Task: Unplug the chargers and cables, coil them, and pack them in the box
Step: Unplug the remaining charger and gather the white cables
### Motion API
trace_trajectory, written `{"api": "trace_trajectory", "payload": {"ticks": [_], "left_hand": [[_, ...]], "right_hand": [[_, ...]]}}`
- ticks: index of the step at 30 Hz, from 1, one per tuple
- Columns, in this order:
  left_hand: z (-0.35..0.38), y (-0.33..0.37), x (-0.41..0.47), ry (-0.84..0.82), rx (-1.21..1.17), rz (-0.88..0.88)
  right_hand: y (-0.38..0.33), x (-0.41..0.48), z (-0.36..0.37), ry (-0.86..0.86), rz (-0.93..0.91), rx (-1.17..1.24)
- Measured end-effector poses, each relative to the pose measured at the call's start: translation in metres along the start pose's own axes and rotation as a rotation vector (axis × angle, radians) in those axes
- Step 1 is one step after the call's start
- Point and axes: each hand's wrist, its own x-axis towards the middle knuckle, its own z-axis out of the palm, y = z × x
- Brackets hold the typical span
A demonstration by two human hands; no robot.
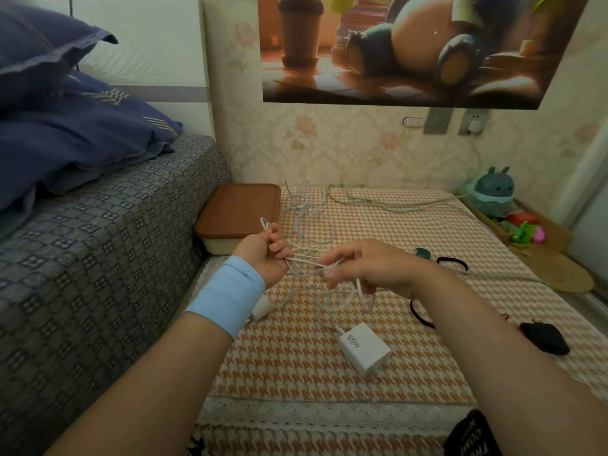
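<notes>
We are looking down at a low table covered in an orange-and-white houndstooth cloth, with a bed on our left. Our left hand, its wrist wrapped in a pale blue band, is closed around several strands of a thin white cable, with one small loop poking up above the fist. Our right hand sits just beside it, palm down, its fingers pinching the same strands where they leave the left fist. Between the two hands the cable runs roughly left to right, a short taut stretch; the rest of it trails away from us in a loose tangle and also sags toward us under the right hand. That nearer slack leads to a white charger lying flat on the cloth, close to us and nearer the right hand. Its face reads "120W". A smaller white plug lies below the left wrist. The box, cream with a brown lid that is on, stands at the table's far left corner, just beyond the left hand. A black charger lies at far right. No other writing is legible to us. We judge coiling has only begun, with nothing packed.
</notes>
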Motion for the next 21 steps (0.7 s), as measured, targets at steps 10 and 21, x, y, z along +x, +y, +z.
{"api": "trace_trajectory", "payload": {"ticks": [10,21], "left_hand": [[-0.009,0.024,-0.004,0.009,0.007,-0.063],[0.017,-0.014,-0.015,-0.166,0.192,-0.104]], "right_hand": [[0.021,-0.017,-0.031,-0.323,0.618,-0.224],[-0.007,-0.009,0.010,-0.150,0.155,-0.798]]}}
